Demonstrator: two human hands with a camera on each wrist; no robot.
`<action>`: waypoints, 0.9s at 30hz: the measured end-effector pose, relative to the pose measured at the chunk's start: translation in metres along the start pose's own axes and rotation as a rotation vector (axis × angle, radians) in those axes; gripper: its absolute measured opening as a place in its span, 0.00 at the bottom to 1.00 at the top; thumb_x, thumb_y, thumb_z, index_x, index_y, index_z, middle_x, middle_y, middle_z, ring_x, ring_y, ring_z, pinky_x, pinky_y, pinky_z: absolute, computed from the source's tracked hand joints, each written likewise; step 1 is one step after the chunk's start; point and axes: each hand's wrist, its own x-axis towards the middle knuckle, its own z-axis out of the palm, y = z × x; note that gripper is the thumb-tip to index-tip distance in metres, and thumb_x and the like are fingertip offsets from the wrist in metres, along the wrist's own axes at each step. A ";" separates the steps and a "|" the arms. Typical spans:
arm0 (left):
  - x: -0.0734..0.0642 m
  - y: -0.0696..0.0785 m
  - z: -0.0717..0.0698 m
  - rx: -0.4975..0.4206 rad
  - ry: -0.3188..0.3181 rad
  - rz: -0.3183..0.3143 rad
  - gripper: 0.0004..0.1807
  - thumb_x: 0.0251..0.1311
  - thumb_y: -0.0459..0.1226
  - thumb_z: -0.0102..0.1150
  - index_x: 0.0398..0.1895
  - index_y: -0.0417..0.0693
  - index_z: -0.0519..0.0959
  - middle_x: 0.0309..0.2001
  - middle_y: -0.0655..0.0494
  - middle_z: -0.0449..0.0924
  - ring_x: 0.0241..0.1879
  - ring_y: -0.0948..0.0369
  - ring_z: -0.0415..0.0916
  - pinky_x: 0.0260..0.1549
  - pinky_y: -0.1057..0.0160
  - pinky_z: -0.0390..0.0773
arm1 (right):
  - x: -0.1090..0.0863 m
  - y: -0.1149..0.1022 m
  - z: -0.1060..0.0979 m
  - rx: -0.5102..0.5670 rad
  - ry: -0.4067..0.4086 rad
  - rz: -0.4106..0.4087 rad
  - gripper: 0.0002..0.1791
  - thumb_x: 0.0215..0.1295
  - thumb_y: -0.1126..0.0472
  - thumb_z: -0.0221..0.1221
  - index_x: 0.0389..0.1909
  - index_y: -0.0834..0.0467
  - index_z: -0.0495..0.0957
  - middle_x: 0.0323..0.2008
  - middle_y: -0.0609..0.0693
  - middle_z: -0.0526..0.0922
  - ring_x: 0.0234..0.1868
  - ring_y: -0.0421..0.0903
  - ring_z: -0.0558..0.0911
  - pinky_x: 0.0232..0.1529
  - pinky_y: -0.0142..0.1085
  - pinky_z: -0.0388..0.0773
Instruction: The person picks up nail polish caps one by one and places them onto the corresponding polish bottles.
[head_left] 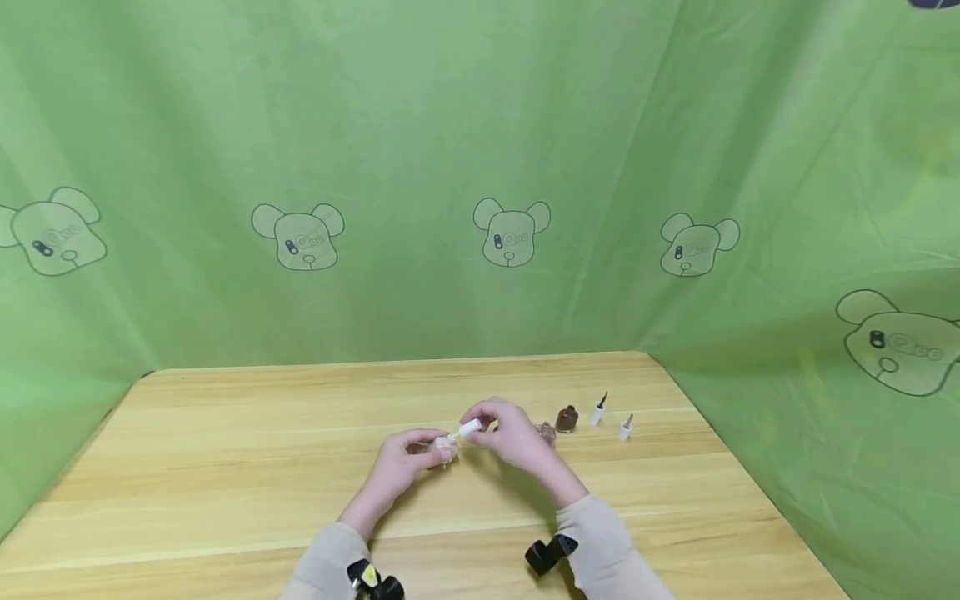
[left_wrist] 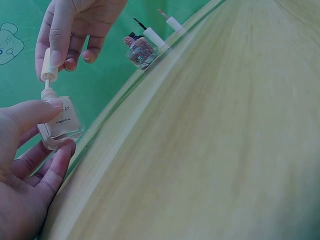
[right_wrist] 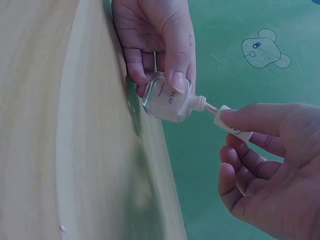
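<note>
My left hand (head_left: 401, 462) grips a clear glass nail polish bottle (right_wrist: 167, 102) with pale polish, thumb on its lettered face and fingers behind. The bottle is tilted, its neck towards my right hand (head_left: 513, 435). Between thumb and fingers, the right hand pinches a white brush cap (right_wrist: 236, 129). Its thin stem reaches into the bottle's neck, while the cap itself stands a little clear of the rim. The brush tip is hidden inside. Both hands are raised above the wooden table, as the left wrist view shows.
Right of my hands stand a glittery pinkish bottle (left_wrist: 141, 53), partly hidden by the right hand in the head view, and a dark brown bottle (head_left: 567, 419). Two white caps (head_left: 597, 415) stand farther right, brushes upward. Green curtains (head_left: 405, 300) surround the wooden table (head_left: 225, 467).
</note>
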 end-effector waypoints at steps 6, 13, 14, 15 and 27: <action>0.001 0.000 -0.001 0.018 -0.015 0.001 0.19 0.50 0.37 0.72 0.47 0.42 0.84 0.41 0.46 0.86 0.36 0.63 0.78 0.39 0.67 0.79 | 0.000 0.002 0.005 -0.019 -0.011 -0.009 0.09 0.57 0.65 0.65 0.40 0.55 0.83 0.37 0.48 0.82 0.40 0.43 0.77 0.46 0.38 0.75; 0.001 0.000 -0.001 0.021 -0.040 0.020 0.19 0.51 0.37 0.72 0.47 0.41 0.84 0.41 0.44 0.86 0.35 0.64 0.79 0.38 0.69 0.79 | -0.001 0.002 0.012 -0.021 -0.017 -0.026 0.09 0.57 0.65 0.66 0.39 0.56 0.83 0.38 0.48 0.82 0.40 0.44 0.77 0.44 0.37 0.75; 0.000 0.000 -0.001 0.023 -0.040 0.024 0.18 0.51 0.37 0.72 0.47 0.41 0.84 0.41 0.44 0.86 0.35 0.64 0.79 0.38 0.69 0.79 | -0.001 0.002 0.012 -0.023 -0.019 -0.029 0.08 0.57 0.65 0.66 0.39 0.56 0.83 0.38 0.48 0.82 0.40 0.44 0.76 0.44 0.37 0.75; 0.000 0.000 -0.001 0.026 -0.041 0.025 0.18 0.51 0.37 0.72 0.47 0.41 0.84 0.42 0.44 0.86 0.35 0.64 0.79 0.38 0.70 0.79 | -0.001 0.001 0.013 -0.022 -0.020 -0.027 0.08 0.57 0.64 0.66 0.39 0.56 0.83 0.37 0.48 0.82 0.40 0.44 0.76 0.44 0.37 0.74; 0.001 -0.001 -0.001 0.058 -0.043 0.033 0.18 0.50 0.37 0.72 0.46 0.41 0.84 0.41 0.45 0.86 0.36 0.63 0.78 0.39 0.67 0.78 | -0.001 0.002 0.019 -0.067 -0.024 -0.055 0.08 0.57 0.65 0.65 0.38 0.56 0.83 0.36 0.47 0.81 0.38 0.42 0.76 0.42 0.36 0.76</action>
